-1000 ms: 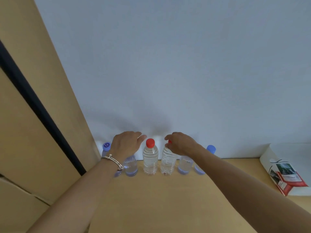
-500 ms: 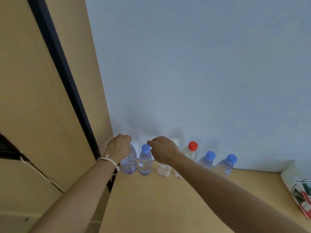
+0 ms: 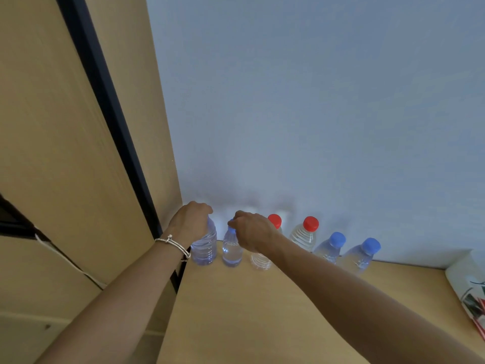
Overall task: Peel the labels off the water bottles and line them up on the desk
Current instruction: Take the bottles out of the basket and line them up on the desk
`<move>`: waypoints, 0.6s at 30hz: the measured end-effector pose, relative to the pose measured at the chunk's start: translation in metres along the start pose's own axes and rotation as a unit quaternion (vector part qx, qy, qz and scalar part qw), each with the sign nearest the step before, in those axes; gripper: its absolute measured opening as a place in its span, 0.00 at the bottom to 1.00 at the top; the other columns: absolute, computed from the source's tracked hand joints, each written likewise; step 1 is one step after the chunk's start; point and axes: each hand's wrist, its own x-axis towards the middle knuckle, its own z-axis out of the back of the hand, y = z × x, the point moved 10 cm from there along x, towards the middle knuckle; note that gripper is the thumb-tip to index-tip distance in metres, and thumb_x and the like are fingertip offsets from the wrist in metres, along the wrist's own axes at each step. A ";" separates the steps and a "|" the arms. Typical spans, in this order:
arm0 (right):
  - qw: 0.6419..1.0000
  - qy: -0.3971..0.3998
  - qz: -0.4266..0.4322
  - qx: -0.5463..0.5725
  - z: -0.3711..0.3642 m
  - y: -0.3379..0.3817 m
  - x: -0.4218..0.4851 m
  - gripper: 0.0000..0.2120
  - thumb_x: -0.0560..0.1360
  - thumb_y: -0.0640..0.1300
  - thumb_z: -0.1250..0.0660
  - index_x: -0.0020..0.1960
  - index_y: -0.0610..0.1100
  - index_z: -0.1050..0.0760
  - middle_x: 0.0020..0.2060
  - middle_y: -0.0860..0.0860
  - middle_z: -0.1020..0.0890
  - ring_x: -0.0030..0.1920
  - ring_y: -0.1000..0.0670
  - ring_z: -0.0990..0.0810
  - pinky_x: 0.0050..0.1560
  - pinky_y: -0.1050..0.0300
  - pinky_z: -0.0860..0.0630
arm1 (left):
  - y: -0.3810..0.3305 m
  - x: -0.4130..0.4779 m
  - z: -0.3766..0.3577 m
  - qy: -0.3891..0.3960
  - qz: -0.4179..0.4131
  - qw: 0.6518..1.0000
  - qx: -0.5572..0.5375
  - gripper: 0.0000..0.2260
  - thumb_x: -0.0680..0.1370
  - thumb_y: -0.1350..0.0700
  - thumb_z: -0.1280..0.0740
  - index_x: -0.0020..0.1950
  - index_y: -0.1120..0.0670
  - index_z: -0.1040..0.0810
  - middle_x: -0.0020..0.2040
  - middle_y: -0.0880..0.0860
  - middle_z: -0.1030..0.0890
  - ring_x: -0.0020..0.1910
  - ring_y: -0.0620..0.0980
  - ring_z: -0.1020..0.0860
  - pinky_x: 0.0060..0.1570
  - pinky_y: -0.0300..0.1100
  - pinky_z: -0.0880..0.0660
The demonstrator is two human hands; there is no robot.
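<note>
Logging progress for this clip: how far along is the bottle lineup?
Nearly done. Six bottles stand in a row along the wall, none showing a label: two red-capped in the middle, two blue-capped at the right end. In hand: the left hand grips the top of the end bottle at the desk corner; the right hand pinches the next bottle's cap. Left: final nudging, then release.

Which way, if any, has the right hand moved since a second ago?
Yes, leftward: the right hand left a red-capped bottle and now tops the second bottle from the left.
</note>
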 end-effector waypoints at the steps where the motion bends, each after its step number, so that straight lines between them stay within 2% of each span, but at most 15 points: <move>1: 1.000 0.002 0.000 -0.001 0.000 0.000 0.000 0.16 0.75 0.35 0.39 0.62 0.41 0.24 0.55 0.44 0.23 0.51 0.42 0.20 0.44 0.54 0.28 | -0.002 -0.001 0.001 0.000 -0.002 1.000 0.002 0.15 0.74 0.65 0.41 0.58 0.60 0.22 0.54 0.60 0.20 0.53 0.59 0.22 0.50 0.46 0.26; 8: 1.000 0.012 -0.011 0.007 0.002 0.003 -0.003 0.15 0.75 0.37 0.38 0.61 0.40 0.25 0.55 0.44 0.23 0.50 0.43 0.20 0.42 0.56 0.30 | 0.000 -0.004 0.001 -0.005 0.012 1.000 0.002 0.14 0.75 0.64 0.41 0.59 0.60 0.22 0.55 0.60 0.20 0.54 0.59 0.22 0.49 0.46 0.26; 12: 0.999 0.034 -0.018 0.000 0.001 0.003 -0.004 0.14 0.75 0.37 0.39 0.59 0.40 0.25 0.55 0.44 0.24 0.51 0.42 0.21 0.42 0.55 0.30 | -0.004 -0.005 -0.004 0.017 0.013 0.999 0.027 0.19 0.77 0.60 0.41 0.68 0.55 0.28 0.64 0.56 0.24 0.62 0.56 0.25 0.58 0.47 0.26; 15: 0.998 0.060 -0.028 0.015 0.000 -0.002 -0.003 0.16 0.76 0.38 0.40 0.62 0.42 0.25 0.58 0.46 0.23 0.57 0.44 0.23 0.49 0.55 0.26 | -0.012 -0.007 -0.001 0.017 0.010 1.000 0.021 0.21 0.79 0.54 0.41 0.72 0.53 0.33 0.69 0.54 0.29 0.66 0.55 0.28 0.60 0.48 0.28; 17: 0.996 0.072 -0.034 0.037 0.000 -0.005 -0.006 0.17 0.77 0.40 0.41 0.65 0.44 0.27 0.61 0.46 0.23 0.61 0.45 0.25 0.58 0.51 0.25 | -0.021 -0.011 0.010 -0.010 -0.006 1.000 0.004 0.21 0.80 0.52 0.42 0.74 0.52 0.36 0.71 0.53 0.31 0.67 0.54 0.29 0.60 0.47 0.29; 18: 0.996 0.072 -0.035 0.041 -0.002 -0.007 -0.007 0.17 0.77 0.41 0.41 0.65 0.44 0.27 0.61 0.46 0.23 0.62 0.45 0.25 0.59 0.50 0.25 | -0.025 -0.011 0.015 -0.026 -0.017 1.000 -0.007 0.21 0.81 0.51 0.42 0.74 0.51 0.36 0.72 0.52 0.32 0.67 0.54 0.30 0.60 0.47 0.30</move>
